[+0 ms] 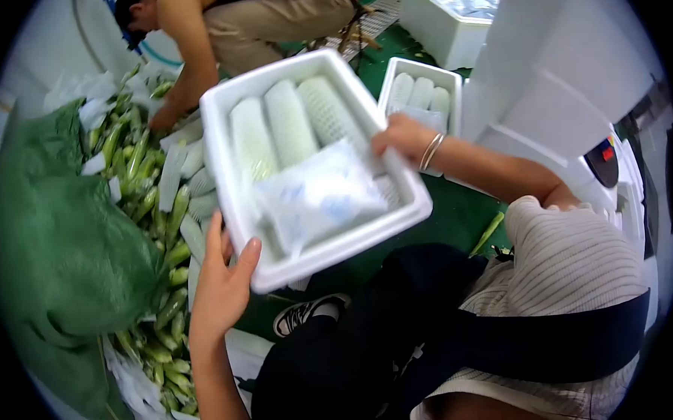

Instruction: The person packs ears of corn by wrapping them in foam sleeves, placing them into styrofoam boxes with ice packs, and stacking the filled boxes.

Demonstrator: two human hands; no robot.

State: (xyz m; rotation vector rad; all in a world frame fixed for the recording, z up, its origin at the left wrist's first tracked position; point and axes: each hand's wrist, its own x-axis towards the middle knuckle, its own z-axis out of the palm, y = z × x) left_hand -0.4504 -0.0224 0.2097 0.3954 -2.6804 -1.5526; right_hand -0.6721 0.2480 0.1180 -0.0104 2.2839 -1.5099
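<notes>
A white foam box (339,259) is held up tilted in front of me. Inside it lie several pale green cylinders in white foam netting (291,122), and a white ice pack with blue print (321,196) rests over their lower ends. My right hand (407,141) is closed on the box's right rim. Against the lower left side is my left hand (225,279), its thumb on the near wall and its fingers along the outside, partly hidden by the box.
At left lies a heap of long green produce (135,155) beside a green sack (68,244). A co-worker (194,36) crouches there, one hand in the heap. A second filled foam box (456,103) and a large foam bin (449,44) stand behind, on green floor.
</notes>
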